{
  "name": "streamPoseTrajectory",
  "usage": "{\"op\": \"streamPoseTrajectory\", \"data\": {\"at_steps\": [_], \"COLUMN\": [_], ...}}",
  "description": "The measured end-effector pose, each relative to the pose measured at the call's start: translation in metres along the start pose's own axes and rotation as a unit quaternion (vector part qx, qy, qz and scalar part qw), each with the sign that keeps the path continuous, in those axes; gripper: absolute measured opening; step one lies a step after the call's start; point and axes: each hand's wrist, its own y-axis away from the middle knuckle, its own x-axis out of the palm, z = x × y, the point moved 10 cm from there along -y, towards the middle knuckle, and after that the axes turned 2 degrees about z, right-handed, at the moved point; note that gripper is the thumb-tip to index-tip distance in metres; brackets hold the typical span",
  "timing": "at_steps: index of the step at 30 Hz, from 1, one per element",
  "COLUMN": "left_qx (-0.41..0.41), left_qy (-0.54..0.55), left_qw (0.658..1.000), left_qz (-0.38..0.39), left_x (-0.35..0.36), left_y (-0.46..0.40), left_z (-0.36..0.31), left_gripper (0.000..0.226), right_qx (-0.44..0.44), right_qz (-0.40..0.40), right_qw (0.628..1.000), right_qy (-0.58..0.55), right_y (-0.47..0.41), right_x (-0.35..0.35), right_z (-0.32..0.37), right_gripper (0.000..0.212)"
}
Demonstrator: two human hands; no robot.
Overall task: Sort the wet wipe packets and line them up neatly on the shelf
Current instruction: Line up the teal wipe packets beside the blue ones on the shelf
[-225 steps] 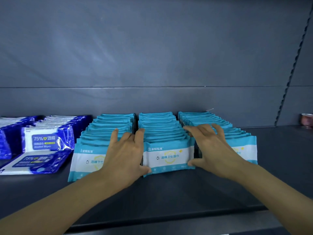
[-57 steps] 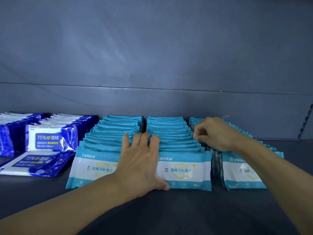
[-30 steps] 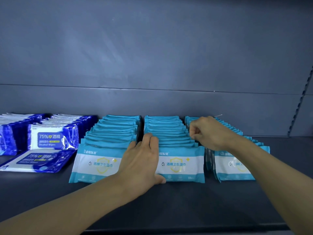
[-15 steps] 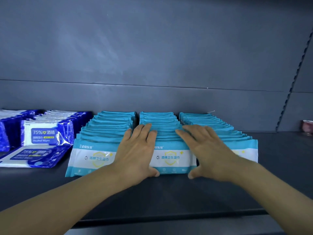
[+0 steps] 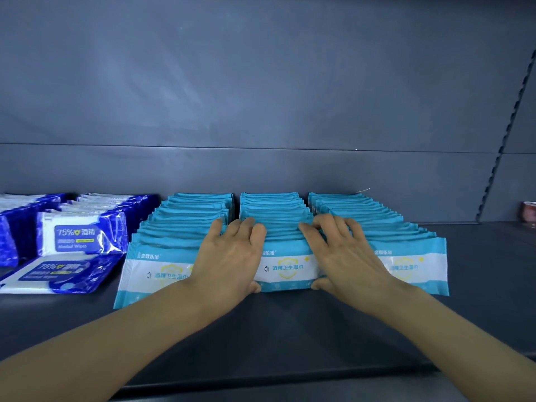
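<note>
Both hands, left hand (image 5: 229, 259) and right hand (image 5: 346, 256), rest flat with a wide grip on the middle row of packets (image 5: 285, 268), holding nothing; blue packs (image 5: 75, 237) lie at nine o'clock.

The shelf (image 5: 290, 329) is dark grey metal with a smooth, matt painted face, faintly sheened toward its front lip at 6 o'clock. The back panel (image 5: 261, 82) looks like the same painted sheet metal, smooth, with soft streaky reflections. The teal wipe packets (image 5: 285, 266) in the middle are plastic film, satin rather than shiny, their white printed bands smooth and slightly creased. The dark blue wipe packets (image 5: 75, 239) at 9 o'clock are a glossier, crinkled plastic film that catches bright highlights. At 3 o'clock a slotted upright (image 5: 504, 134) looks like matt metal, and a small cup (image 5: 529, 213) appears glazed and glossy
</note>
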Motion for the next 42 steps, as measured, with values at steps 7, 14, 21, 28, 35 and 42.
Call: {"op": "streamPoseTrajectory", "data": {"at_steps": [7, 14, 21, 28, 35, 42], "left_qx": [-0.002, -0.009, 0.036, 0.086, 0.077, 0.072], "left_qy": [0.021, 0.025, 0.061, 0.09, 0.067, 0.041], "left_qw": [1.0, 1.0, 0.997, 0.991, 0.994, 0.994], "left_qz": [0.01, 0.011, -0.042, -0.056, -0.046, -0.07], "left_x": [-0.003, -0.012, -0.042, -0.05, -0.04, -0.044], "left_y": [0.003, 0.01, 0.003, -0.03, -0.064, -0.073], "left_z": [0.003, 0.0, -0.047, -0.125, -0.153, -0.156], "left_gripper": [0.086, 0.096, 0.1, 0.101, 0.095, 0.077], "right_qx": [-0.004, -0.022, 0.086, 0.125, 0.139, 0.139], "right_qz": [0.048, 0.051, 0.034, 0.179, 0.129, 0.072], "right_qw": [0.999, 0.995, 0.986, 0.964, 0.965, 0.98], "right_qy": [-0.013, -0.079, -0.139, -0.152, -0.181, -0.126], "right_y": [0.0, 0.009, 0.046, 0.077, 0.068, 0.061], "right_x": [0.002, -0.013, -0.038, 0.018, 0.033, 0.03], "right_z": [-0.002, -0.011, -0.106, -0.158, -0.165, -0.169], "right_gripper": [0.102, 0.096, 0.084, 0.112, 0.115, 0.096]}}
